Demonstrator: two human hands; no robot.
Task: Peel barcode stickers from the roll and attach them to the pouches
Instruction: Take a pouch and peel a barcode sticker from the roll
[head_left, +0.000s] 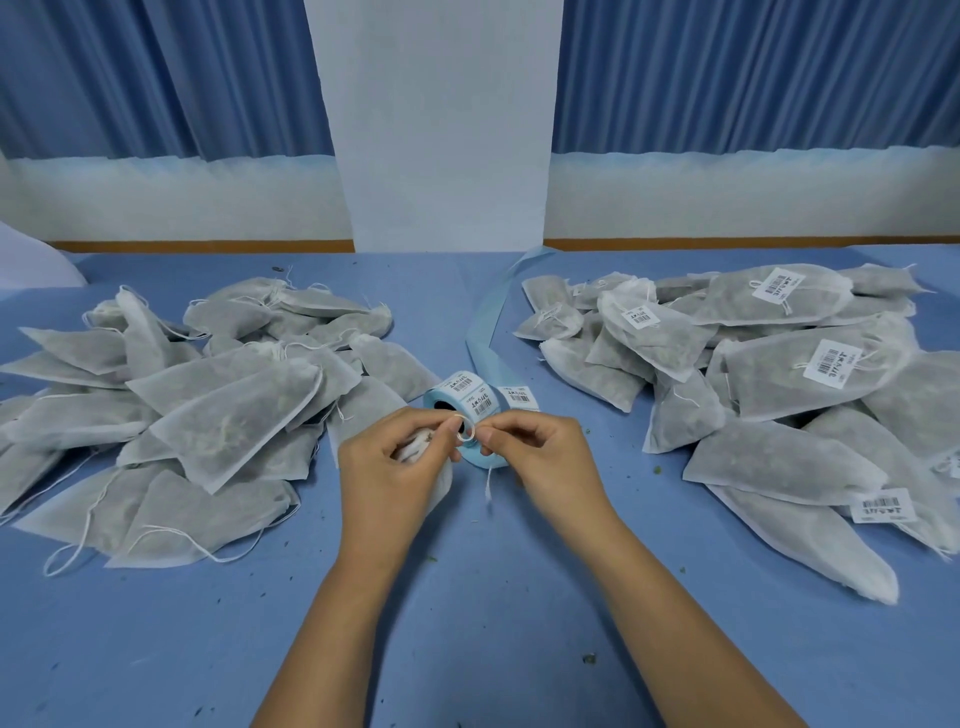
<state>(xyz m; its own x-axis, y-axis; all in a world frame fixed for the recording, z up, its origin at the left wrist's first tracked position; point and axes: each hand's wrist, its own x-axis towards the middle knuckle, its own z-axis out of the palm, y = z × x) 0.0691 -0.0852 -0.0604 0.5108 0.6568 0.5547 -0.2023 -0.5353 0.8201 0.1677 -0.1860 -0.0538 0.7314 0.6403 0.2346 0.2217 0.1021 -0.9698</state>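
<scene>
- While the left hand (387, 467) curls its fingers round the gathered neck of a pouch (415, 453), the right hand (540, 462) pinches that pouch's white drawstring (489, 486) between thumb and forefinger, with a small loop standing between the two hands.
- The sticker roll (467, 397) sits on the blue surface (467, 597) just behind the hands, and its bare blue liner (485, 322) trails toward the far edge.
- A heap of plain pouches (208, 405) lies at left; a heap of stickered pouches (789, 374) lies at right.

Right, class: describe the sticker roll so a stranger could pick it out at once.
On the blue table, find the gap between the left pile and right pile of pouches. The sticker roll sits there. It alone is a pale blue reel bearing white barcode labels.
</scene>
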